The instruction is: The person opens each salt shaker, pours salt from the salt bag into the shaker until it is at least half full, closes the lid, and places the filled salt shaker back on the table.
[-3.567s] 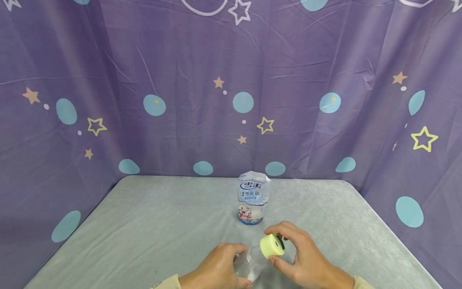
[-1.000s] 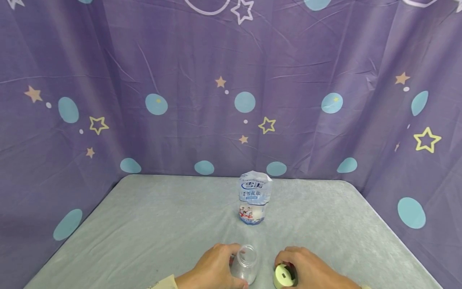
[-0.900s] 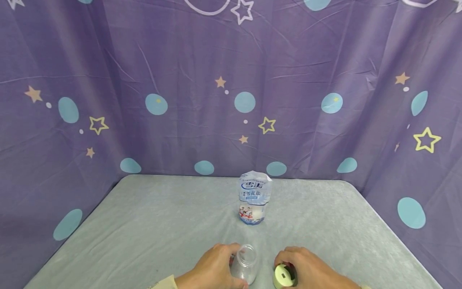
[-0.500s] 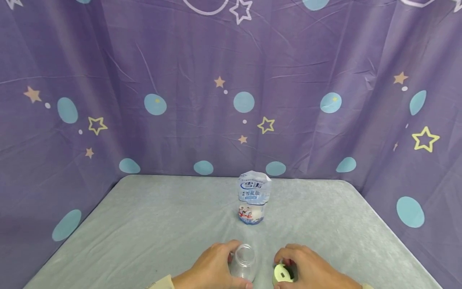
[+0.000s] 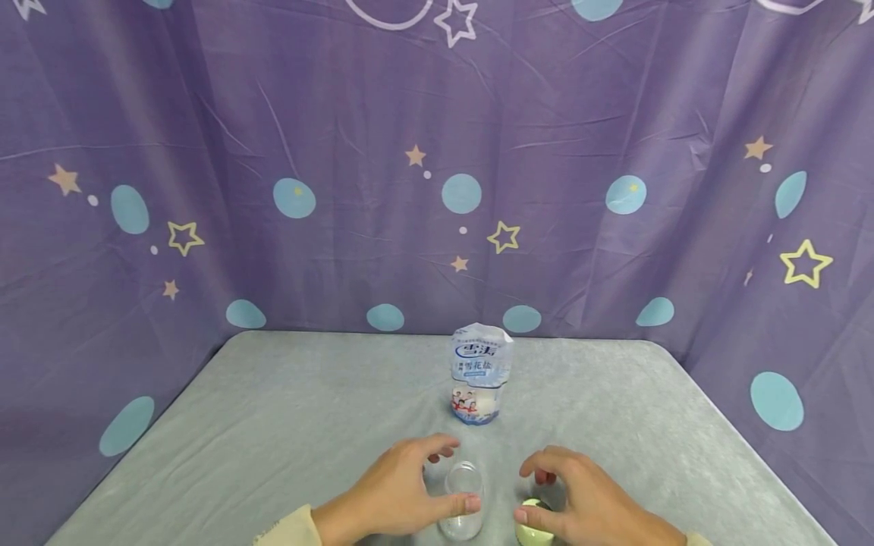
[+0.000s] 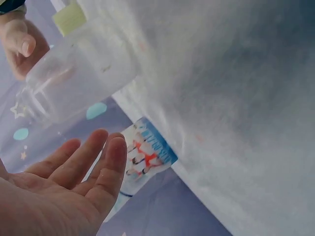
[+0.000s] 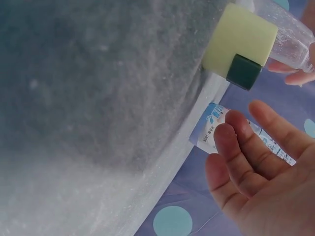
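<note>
In the head view a clear, open-mouthed bottle stands upright on the table near the front edge. My left hand is spread beside it, thumb passing in front of it; the left wrist view shows the palm and fingers apart from the bottle. To the bottle's right sits a pale yellow cap, its dark green flap visible in the right wrist view. Over the cap hovers my right hand, fingers loosely bent and holding nothing.
A blue and white salt pouch stands upright behind the bottle. Grey-green cloth covers the table. A purple curtain with stars and dots hangs around the back and sides.
Earlier the yellow cap was at the bottle's mouth in my right hand; it then went down onto the table at right. Since half a second ago, both hands have let go, leaving bottle and cap standing.
</note>
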`<action>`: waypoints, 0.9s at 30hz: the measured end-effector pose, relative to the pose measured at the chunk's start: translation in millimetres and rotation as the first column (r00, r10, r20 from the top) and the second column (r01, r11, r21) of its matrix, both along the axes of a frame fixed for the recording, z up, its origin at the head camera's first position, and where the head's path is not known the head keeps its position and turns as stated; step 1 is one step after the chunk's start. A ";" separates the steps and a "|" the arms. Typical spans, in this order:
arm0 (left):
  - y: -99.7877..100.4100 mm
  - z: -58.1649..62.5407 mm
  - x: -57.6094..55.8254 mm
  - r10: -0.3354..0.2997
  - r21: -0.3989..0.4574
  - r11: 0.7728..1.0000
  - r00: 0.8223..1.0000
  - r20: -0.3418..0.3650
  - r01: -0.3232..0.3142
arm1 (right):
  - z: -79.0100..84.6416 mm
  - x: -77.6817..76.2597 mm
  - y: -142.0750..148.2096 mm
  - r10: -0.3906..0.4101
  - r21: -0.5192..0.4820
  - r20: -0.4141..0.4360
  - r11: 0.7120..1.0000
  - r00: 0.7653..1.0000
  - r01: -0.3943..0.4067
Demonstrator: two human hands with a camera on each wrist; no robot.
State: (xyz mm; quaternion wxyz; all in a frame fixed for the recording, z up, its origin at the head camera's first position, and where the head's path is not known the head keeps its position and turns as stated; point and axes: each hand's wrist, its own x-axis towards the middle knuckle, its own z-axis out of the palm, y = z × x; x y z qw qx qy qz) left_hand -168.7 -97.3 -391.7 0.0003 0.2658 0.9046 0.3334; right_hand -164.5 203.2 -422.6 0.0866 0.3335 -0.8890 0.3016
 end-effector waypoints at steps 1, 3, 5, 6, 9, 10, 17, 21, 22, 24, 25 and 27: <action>-0.3 1.6 -0.7 0.002 0.011 1.000 1.000 -0.019 -0.002 | -0.1 0.2 -0.3 -0.001 -0.005 -0.022 1.000 1.000 0.001; -0.6 4.4 -2.2 0.007 0.029 1.000 0.998 -0.065 -0.005 | 0.1 0.6 -1.1 -0.007 -0.012 -0.057 1.000 0.998 0.006; -0.8 7.2 -4.1 0.017 0.042 0.999 0.995 -0.097 -0.013 | 0.9 0.7 -1.9 -0.017 -0.019 -0.061 1.000 0.998 0.015; -0.7 8.5 -5.1 0.019 0.050 0.999 0.993 -0.114 -0.013 | 1.3 0.4 -2.4 -0.022 -0.024 -0.054 0.999 0.998 0.021; 0.2 13.1 -9.1 0.034 0.069 0.997 0.989 -0.147 -0.024 | 3.1 -1.2 -3.8 -0.041 -0.034 -0.039 0.999 0.998 0.039; 0.6 14.7 -10.6 0.040 0.076 0.997 0.987 -0.154 -0.028 | 3.6 -1.8 -4.4 -0.048 -0.037 -0.035 0.998 0.998 0.047; 1.5 26.7 -23.1 0.072 0.097 0.994 0.977 -0.200 -0.054 | 6.8 -5.2 -7.5 -0.120 -0.044 -0.064 0.992 0.991 0.117; 1.3 32.6 -30.6 0.085 0.087 0.994 0.968 -0.234 -0.066 | 7.1 -7.0 -8.5 -0.133 -0.086 -0.117 0.989 0.984 0.123; 1.6 33.8 -32.1 0.089 0.084 0.994 0.967 -0.239 -0.071 | 6.7 -7.6 -8.5 -0.131 -0.096 -0.137 0.988 0.982 0.118; 2.3 35.9 -35.2 0.098 0.081 0.993 0.965 -0.245 -0.080 | 5.9 -8.7 -8.7 -0.127 -0.112 -0.167 0.988 0.978 0.109; 2.8 37.0 -36.7 0.102 0.081 0.993 0.964 -0.246 -0.085 | 5.6 -9.3 -8.8 -0.126 -0.118 -0.178 0.987 0.976 0.106; 3.6 39.0 -39.5 0.109 0.080 0.993 0.963 -0.246 -0.092 | 4.9 -10.8 -8.8 -0.129 -0.125 -0.183 0.986 0.975 0.107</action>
